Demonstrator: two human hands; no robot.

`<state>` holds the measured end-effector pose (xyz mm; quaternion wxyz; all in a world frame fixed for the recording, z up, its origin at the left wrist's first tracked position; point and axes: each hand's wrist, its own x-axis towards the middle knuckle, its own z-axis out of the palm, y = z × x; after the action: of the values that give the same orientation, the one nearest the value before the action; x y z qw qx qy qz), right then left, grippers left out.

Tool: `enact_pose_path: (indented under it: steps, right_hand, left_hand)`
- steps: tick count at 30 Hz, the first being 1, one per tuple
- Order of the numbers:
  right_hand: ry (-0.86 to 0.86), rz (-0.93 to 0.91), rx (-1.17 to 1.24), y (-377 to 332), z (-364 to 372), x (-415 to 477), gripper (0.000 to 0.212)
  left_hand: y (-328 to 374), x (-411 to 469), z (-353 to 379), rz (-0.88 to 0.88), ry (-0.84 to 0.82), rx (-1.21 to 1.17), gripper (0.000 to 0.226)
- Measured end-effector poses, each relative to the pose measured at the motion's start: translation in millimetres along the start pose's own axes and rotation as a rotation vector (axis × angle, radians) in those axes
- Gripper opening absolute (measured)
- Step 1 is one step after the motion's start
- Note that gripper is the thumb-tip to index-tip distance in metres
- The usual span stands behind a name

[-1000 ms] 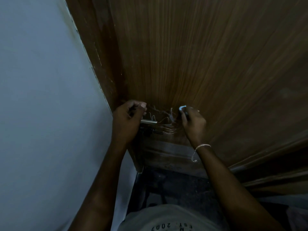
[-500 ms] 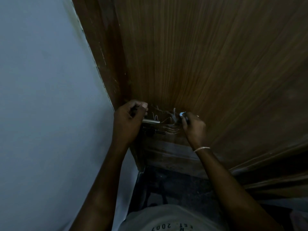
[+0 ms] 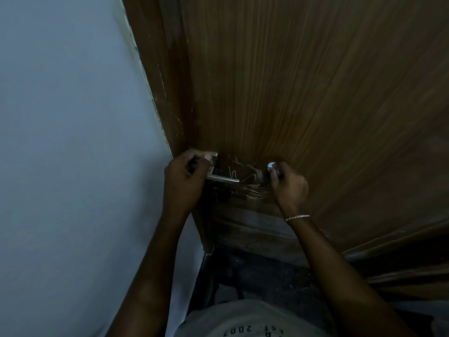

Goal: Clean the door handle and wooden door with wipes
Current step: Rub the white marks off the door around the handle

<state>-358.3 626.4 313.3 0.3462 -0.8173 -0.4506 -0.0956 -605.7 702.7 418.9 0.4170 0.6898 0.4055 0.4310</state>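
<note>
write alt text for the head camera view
A person's left hand grips a silver metal lever door handle while the right hand pinches a small white wad against the scratched brown wooden door, beside a pale grey wall.

Grained wooden door [image 3: 315, 93] – scratched, shiny metal handle [image 3: 223, 179]

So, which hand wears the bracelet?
The right hand: a thin bracelet circles its wrist, and it pinches a pale wipe. The left hand, gripping the door handle, has a bare wrist.
</note>
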Motion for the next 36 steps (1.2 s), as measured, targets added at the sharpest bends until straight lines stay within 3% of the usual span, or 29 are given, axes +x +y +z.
enact_pose_path:
  steps: [3, 9, 14, 17, 21, 26, 29, 33, 36]
  right_hand:
    - [0.061, -0.068, 0.068, -21.9, 2.0, 10.6, 0.003]
    - [-0.114, -0.116, -0.023, -31.0, 19.2, -4.4, 0.011]
    - [0.065, -0.048, 0.088, -24.8, 15.8, 8.8, 0.002]
    - [-0.042, -0.128, 0.110, -47.7, 28.1, 11.7, 0.008]
    - [-0.174, -0.093, 0.013, -38.6, 36.1, -1.8, 0.010]
    - [0.001, -0.041, 0.087, -35.2, 21.8, 8.7, 0.017]
    - [-0.060, -0.149, 0.117, -59.8, 28.1, 13.8, 0.011]
    - [-0.178, -0.221, -0.014, -54.4, 36.1, -0.1, 0.018]
    - [-0.100, -0.175, -0.028, -43.3, 33.7, 2.1, 0.010]
  left_hand:
    - [-1.3, 0.2, 1.2, -0.021, 0.002, 0.000, 0.020]
    - [3.2, 1.1, 5.8, -0.009, -0.047, -0.011, 0.020]
    - [-1.9, 0.0, -0.4, 0.003, -0.012, -0.021, 0.021]
    - [-2.3, -0.2, 3.9, -0.015, -0.033, -0.027, 0.023]
    - [-3.3, 1.9, -0.5, 0.008, -0.046, -0.025, 0.018]
    - [-12.0, 4.3, -13.9, -0.005, 0.032, -0.028, 0.016]
    - [-12.7, 4.8, -11.1, -0.002, 0.019, -0.014, 0.019]
    - [-9.2, 4.9, -8.6, 0.024, -0.016, -0.022, 0.014]
    - [-13.1, 6.4, -15.2, -0.004, 0.036, -0.026, 0.016]
